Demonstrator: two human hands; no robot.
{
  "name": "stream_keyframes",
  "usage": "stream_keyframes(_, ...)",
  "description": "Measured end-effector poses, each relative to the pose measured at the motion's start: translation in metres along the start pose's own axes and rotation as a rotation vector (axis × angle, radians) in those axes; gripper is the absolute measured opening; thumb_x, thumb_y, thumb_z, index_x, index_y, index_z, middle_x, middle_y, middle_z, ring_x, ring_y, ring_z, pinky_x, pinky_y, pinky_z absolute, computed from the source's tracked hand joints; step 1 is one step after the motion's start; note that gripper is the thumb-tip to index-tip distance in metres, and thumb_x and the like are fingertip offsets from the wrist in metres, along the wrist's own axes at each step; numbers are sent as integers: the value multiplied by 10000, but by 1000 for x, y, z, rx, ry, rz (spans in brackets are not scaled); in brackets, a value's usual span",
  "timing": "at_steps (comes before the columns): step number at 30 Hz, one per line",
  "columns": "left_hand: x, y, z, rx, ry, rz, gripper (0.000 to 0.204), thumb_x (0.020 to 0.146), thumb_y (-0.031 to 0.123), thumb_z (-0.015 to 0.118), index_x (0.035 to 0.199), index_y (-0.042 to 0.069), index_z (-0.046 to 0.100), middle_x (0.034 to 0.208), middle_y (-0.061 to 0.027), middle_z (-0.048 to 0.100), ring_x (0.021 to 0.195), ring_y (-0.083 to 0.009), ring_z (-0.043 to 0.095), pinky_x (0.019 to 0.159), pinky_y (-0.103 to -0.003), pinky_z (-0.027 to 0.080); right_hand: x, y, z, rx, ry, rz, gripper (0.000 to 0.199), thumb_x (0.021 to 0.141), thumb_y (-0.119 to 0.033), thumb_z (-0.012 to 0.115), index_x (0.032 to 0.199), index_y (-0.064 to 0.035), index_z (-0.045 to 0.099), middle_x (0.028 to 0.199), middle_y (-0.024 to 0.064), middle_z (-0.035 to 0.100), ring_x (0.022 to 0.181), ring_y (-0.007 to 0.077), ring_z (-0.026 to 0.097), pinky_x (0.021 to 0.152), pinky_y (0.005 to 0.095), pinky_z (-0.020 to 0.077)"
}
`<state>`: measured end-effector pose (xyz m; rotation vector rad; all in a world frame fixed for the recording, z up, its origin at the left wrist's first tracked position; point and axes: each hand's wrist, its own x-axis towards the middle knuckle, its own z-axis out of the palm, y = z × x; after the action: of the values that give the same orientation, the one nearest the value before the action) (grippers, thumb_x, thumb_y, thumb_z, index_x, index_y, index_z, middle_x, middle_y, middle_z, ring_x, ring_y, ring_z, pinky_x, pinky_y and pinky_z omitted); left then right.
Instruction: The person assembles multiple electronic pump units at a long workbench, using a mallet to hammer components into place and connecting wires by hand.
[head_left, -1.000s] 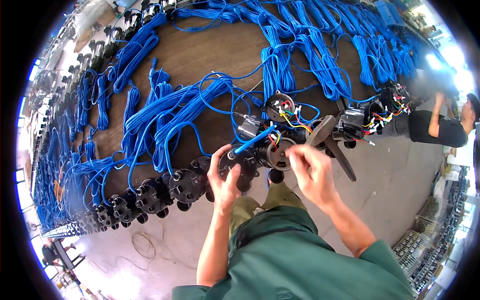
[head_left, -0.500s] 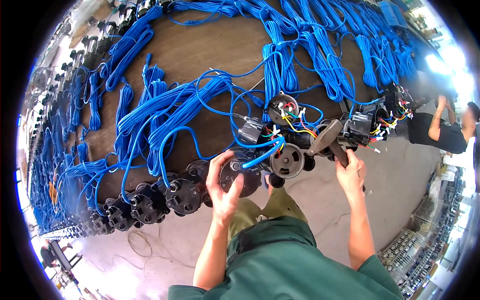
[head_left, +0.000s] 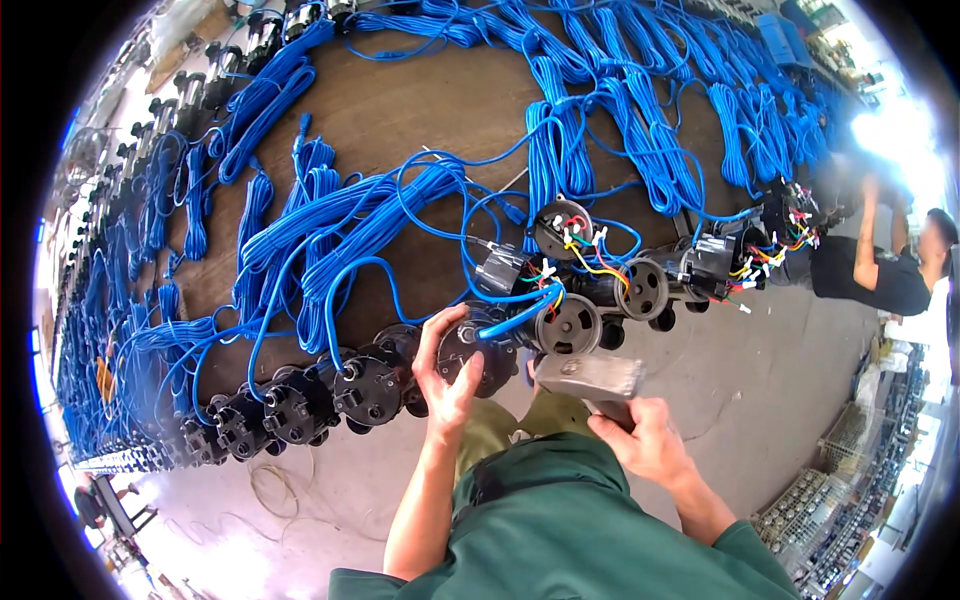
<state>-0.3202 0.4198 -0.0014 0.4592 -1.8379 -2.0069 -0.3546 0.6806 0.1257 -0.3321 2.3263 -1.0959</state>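
My left hand [head_left: 446, 388] curls its fingers and thumb around a round black motor cap [head_left: 484, 362] at the table's near edge. A blue cable [head_left: 515, 325] leads from that cap to an open round housing [head_left: 568, 326] with coloured wires. In my right hand [head_left: 652, 442] is a hammer [head_left: 590, 377], gripped by its handle. The hammer's metal head is slightly blurred and lies just right of the motor cap and below the open housing. Behind these, a second open housing [head_left: 640, 288] and a black box [head_left: 503, 268] with wires sit close together.
Black motors [head_left: 368, 388] line the near edge to the left. Blue cable bundles [head_left: 350, 225] cover much of the brown table [head_left: 420, 95]. At the right, another person [head_left: 862, 272] stands by the table, and wire racks [head_left: 830, 490] stand on the floor.
My right hand has swung the hammer left and toward me, from over the far housings to beside the motor cap. My left hand stays on the cap.
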Motion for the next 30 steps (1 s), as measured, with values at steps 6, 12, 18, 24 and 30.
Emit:
stream_keyframes(6, 1, 6, 1, 12, -11, 13, 577, 779, 171, 741, 1303, -38, 620, 1333, -168, 604, 1243, -277, 603, 1088, -398, 463, 16, -41, 16, -81, 123, -278, 242, 953, -189, 776, 1035, -6, 639, 673, 162, 621, 552, 308, 586, 546, 372, 465)
stream_keyframes(12, -2, 5, -3, 90, 33, 98, 535, 776, 107, 766, 1283, -12, 643, 1402, -184, 563, 1256, -307, 616, 1084, -409, 490, 19, -87, 0, -239, -22, -144, 262, 980, -202, 721, 1051, 35, 638, 683, 155, 646, 583, 284, 643, 606, 390, 494)
stream_keyframes(18, -9, -15, -10, 305, 3, 370, 1135, 504, 505, 1008, 1433, 62, 530, 1410, -180, 556, 1358, -388, 498, 1118, -491, 410, 27, -105, 26, -214, -22, -566, 287, 977, -157, 715, 1212, -4, 657, 838, 211, 728, 754, 356, 731, 650, 401, 555)
stream_keyframes(24, -6, -13, -6, 258, 57, 358, 976, 479, 305, 978, 1342, 82, 581, 1285, -131, 632, 1216, -353, 586, 1054, -471, 454, 38, -93, 35, -369, -112, -252, 245, 991, -256, 715, 1040, -16, 699, 695, 165, 656, 570, 242, 623, 577, 395, 484)
stream_keyframes(30, -9, -12, -11, 291, 59, 328, 949, 509, 309, 972, 1339, 75, 575, 1269, -142, 634, 1192, -359, 601, 1044, -474, 472, 12, -75, 6, -300, 162, -445, 244, 977, -183, 727, 1072, 37, 684, 751, 155, 695, 631, 286, 656, 600, 400, 506)
